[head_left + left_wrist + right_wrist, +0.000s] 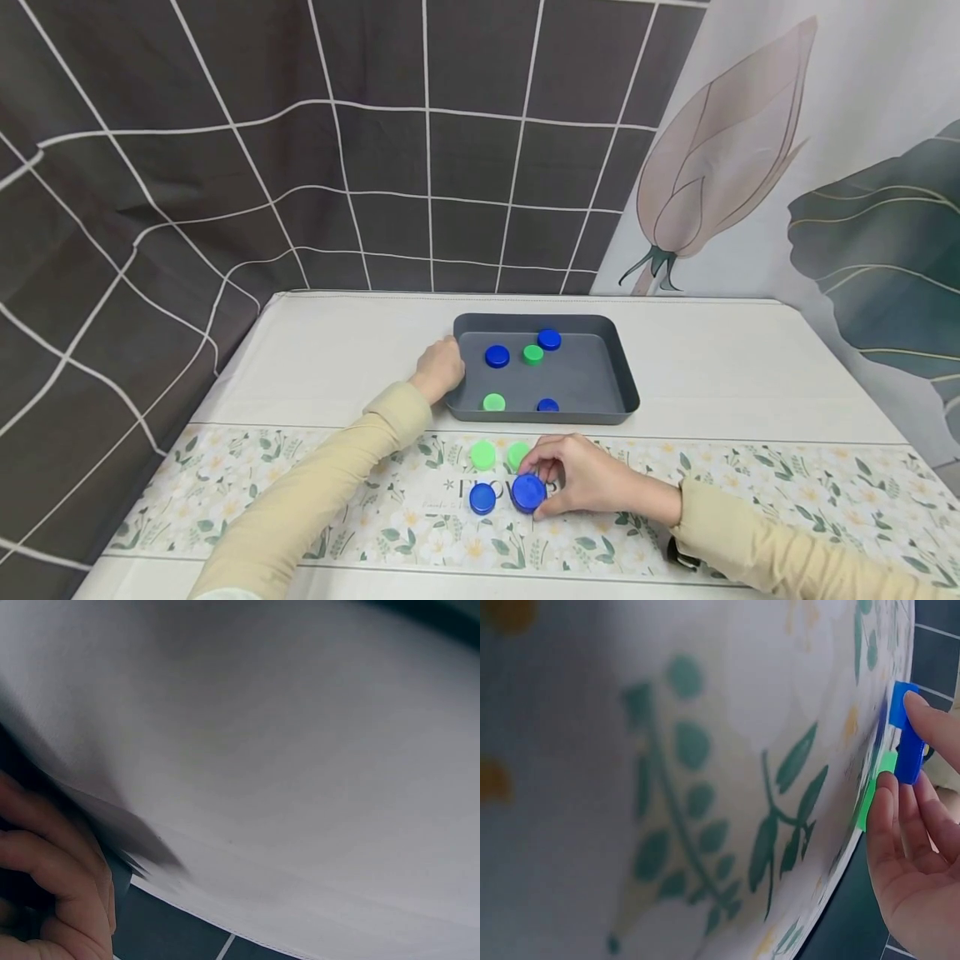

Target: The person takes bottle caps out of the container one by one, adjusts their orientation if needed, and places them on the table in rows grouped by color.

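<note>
In the head view my right hand (581, 473) pinches a blue bottle cap (528, 493) between thumb and fingers, over the flowered strip of the tablecloth. The right wrist view shows that blue cap (910, 754) edge-on, the thumb at one side and fingertips at the other. Beside it lie a smaller blue cap (482, 498) and two light green caps (483, 455), one partly behind the right fingers. My left hand (439, 368) grips the left rim of a dark grey tray (621, 367); its curled fingers (56, 855) show in the left wrist view.
Inside the tray are three blue caps (497, 357) and two green caps (533, 355), spread apart. The tray stands on the white tablecloth (720, 367) toward the back. A dark gridded curtain (375, 150) hangs behind the table and along the left.
</note>
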Available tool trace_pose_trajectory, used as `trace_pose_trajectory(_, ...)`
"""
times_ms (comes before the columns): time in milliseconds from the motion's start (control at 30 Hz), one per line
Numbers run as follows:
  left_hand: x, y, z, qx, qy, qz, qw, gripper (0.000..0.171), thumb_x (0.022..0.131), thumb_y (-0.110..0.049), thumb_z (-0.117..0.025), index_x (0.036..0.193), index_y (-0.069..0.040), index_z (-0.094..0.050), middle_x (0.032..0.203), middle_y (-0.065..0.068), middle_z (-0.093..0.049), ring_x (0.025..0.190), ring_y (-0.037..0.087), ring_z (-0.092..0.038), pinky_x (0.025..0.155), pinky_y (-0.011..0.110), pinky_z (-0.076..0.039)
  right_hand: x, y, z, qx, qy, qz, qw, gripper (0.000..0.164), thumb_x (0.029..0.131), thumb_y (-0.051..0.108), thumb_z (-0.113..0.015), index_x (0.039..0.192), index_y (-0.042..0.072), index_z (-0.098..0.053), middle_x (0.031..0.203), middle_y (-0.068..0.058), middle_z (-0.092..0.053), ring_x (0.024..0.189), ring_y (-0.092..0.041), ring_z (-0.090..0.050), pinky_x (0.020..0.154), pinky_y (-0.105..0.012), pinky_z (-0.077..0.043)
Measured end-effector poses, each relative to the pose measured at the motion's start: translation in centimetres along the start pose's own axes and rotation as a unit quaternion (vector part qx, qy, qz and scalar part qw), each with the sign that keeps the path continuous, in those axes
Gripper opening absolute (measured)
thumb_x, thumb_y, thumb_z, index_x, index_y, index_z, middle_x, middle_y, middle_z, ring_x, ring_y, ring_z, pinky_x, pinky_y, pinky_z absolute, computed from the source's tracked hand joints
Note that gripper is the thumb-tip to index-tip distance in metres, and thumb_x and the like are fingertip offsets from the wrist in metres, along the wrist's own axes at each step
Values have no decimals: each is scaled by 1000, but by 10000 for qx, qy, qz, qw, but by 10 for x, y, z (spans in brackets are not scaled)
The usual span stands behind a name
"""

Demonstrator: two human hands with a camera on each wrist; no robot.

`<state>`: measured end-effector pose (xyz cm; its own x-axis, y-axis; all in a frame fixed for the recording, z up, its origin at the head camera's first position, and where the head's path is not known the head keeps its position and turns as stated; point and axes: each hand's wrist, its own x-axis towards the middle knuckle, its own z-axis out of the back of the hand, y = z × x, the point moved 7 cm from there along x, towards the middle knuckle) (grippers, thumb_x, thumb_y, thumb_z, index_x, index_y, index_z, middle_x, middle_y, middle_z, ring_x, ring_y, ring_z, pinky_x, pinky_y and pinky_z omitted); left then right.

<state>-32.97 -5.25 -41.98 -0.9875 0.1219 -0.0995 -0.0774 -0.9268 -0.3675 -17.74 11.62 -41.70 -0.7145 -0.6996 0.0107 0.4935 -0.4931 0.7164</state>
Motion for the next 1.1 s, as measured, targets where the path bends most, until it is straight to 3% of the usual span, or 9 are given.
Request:
trace_pose_trajectory(333,15,7,-12,-18,1,30,10000,23,92,-5,-48,110,10,-54,90,23,-65,73,28,-66,59,30,-57,2,-2,-4,-152,122,-39,9998,39,67,25,-87,101,16,-70,85,13,-60,72,2,-54,61,-15,-50)
trace_pose_trajectory(633,1,1,-1,-36,64,22,10000,28,95,-5,-46,116,11,-52,95,23,-66,77,26,-67,62,28,-57,3,1,-6,-302,203,49,9993,39,68,25,-87,103,15,-72,86,12,-62,69,3,-52,58,-13,-48)
trace_pose_trajectory(1100,-6,-2,3,-125,59,-46,9999,28,95,-3,-44,116,13,-52,95,25,-67,76,29,-70,58,27,-58,2,5,-8,-487,278,19,9984,41,68,25,-87,105,13,-72,89,12,-63,71,4,-52,61,-12,-48)
